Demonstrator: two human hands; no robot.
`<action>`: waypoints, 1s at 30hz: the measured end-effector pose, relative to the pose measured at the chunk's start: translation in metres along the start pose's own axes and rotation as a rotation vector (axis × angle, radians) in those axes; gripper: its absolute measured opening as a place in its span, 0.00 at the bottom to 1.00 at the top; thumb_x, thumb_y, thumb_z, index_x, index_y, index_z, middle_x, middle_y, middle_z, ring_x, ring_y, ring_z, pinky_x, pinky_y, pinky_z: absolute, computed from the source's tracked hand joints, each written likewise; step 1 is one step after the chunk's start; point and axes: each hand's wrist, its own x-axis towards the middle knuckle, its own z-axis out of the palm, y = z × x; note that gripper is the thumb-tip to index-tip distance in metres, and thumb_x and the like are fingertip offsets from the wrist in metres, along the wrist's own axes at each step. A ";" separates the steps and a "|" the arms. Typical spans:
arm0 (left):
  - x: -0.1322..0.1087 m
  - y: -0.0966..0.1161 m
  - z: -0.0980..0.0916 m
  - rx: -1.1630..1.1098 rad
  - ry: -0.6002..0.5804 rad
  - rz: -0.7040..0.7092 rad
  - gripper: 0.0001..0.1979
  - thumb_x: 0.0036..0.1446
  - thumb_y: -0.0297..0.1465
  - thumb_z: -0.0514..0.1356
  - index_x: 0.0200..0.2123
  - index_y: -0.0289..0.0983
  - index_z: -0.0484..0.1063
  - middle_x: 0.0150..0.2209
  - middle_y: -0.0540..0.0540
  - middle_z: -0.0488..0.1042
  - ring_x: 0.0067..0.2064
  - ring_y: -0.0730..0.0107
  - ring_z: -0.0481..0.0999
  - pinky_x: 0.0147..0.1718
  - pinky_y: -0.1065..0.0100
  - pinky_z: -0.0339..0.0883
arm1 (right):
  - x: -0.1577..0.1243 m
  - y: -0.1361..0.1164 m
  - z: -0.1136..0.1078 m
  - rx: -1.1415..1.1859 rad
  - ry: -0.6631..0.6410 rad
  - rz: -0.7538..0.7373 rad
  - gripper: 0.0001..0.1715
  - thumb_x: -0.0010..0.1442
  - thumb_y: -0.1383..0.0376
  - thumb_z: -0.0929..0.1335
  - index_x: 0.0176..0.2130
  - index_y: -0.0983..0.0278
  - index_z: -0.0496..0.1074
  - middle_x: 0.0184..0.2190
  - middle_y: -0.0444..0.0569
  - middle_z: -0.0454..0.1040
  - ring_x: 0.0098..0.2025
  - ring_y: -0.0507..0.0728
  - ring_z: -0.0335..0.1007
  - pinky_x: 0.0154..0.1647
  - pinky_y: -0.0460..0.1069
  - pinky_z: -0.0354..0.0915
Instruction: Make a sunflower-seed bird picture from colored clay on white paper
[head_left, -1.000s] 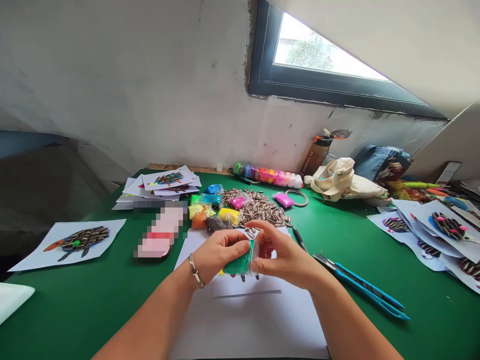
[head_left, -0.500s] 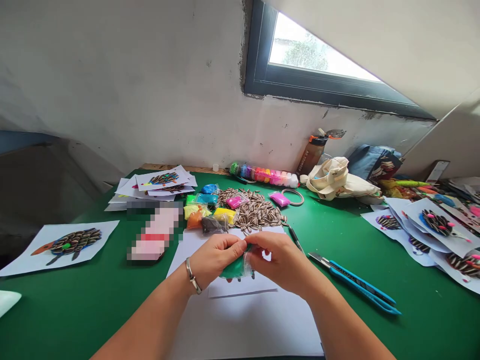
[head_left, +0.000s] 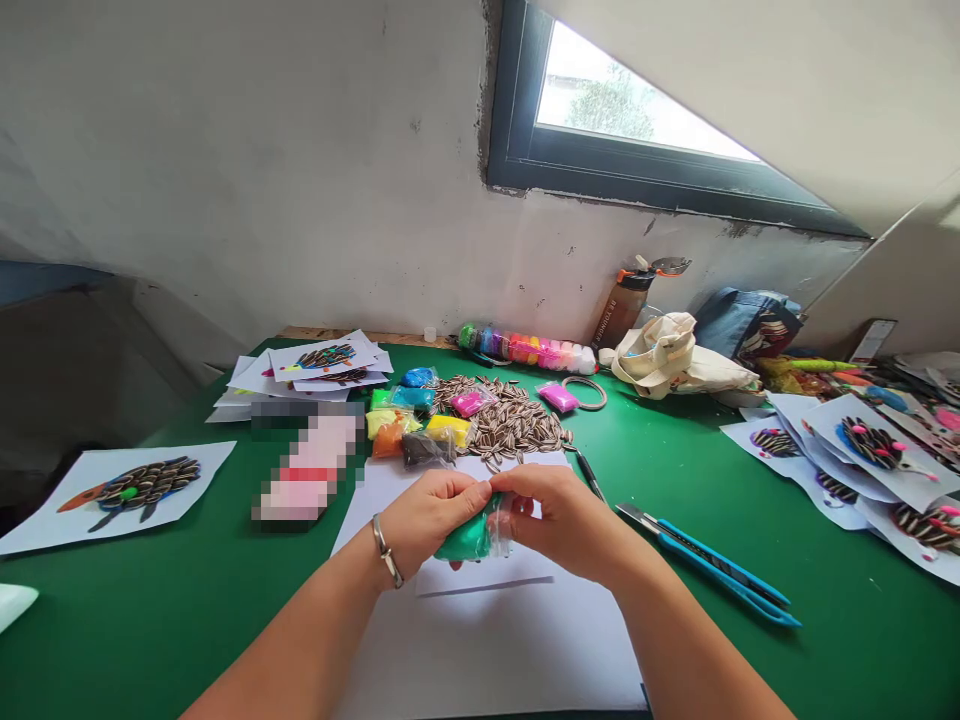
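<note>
Between both hands is a clear plastic bag of green clay (head_left: 466,538). My left hand (head_left: 436,510), with a bracelet at its wrist, is closed round the bag's left side. My right hand (head_left: 551,515) pinches the bag's right edge, and the two hands touch at its top. Under them lie white paper sheets (head_left: 487,640). Just behind the hands are a heap of striped sunflower seeds (head_left: 517,425) and several small bags of coloured clay, among them a yellow one (head_left: 448,431) and an orange one (head_left: 388,438).
A blue craft knife (head_left: 712,565) and a black pen (head_left: 590,475) lie to the right. Seed pictures on paper lie at the left (head_left: 142,490) and right (head_left: 874,445). At the back are a bottle (head_left: 621,310), a cloth bag (head_left: 664,355) and a row of coloured clay (head_left: 529,350).
The green clay bag has shifted and turned slightly between my hands, showing more of its clear right edge. Both hands stay nearly in place.
</note>
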 end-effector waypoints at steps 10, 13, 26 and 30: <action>-0.001 0.001 0.007 -0.016 -0.020 -0.023 0.28 0.45 0.56 0.61 0.23 0.34 0.69 0.17 0.52 0.67 0.18 0.75 0.66 0.15 0.73 0.61 | 0.003 -0.003 0.007 -0.254 0.060 -0.007 0.10 0.53 0.74 0.62 0.23 0.63 0.61 0.21 0.41 0.62 0.26 0.49 0.54 0.26 0.45 0.48; 0.000 0.001 0.008 -0.011 -0.012 -0.025 0.29 0.45 0.57 0.60 0.23 0.34 0.69 0.17 0.51 0.67 0.18 0.74 0.67 0.15 0.73 0.61 | 0.004 -0.003 0.012 -0.313 0.077 0.027 0.09 0.52 0.73 0.62 0.23 0.63 0.59 0.21 0.40 0.60 0.25 0.49 0.53 0.26 0.45 0.46; 0.000 0.004 0.005 0.052 0.073 -0.015 0.28 0.43 0.57 0.61 0.23 0.34 0.70 0.16 0.51 0.67 0.17 0.74 0.66 0.13 0.74 0.60 | 0.004 0.001 0.010 -0.123 0.078 0.074 0.10 0.56 0.73 0.62 0.28 0.63 0.68 0.24 0.42 0.67 0.27 0.50 0.58 0.26 0.44 0.49; 0.003 0.001 0.007 0.069 0.073 -0.021 0.30 0.41 0.59 0.61 0.22 0.34 0.70 0.16 0.51 0.67 0.17 0.74 0.67 0.13 0.74 0.61 | 0.006 -0.001 0.016 -0.250 0.112 0.085 0.09 0.53 0.74 0.61 0.25 0.63 0.64 0.23 0.42 0.64 0.26 0.50 0.56 0.26 0.45 0.47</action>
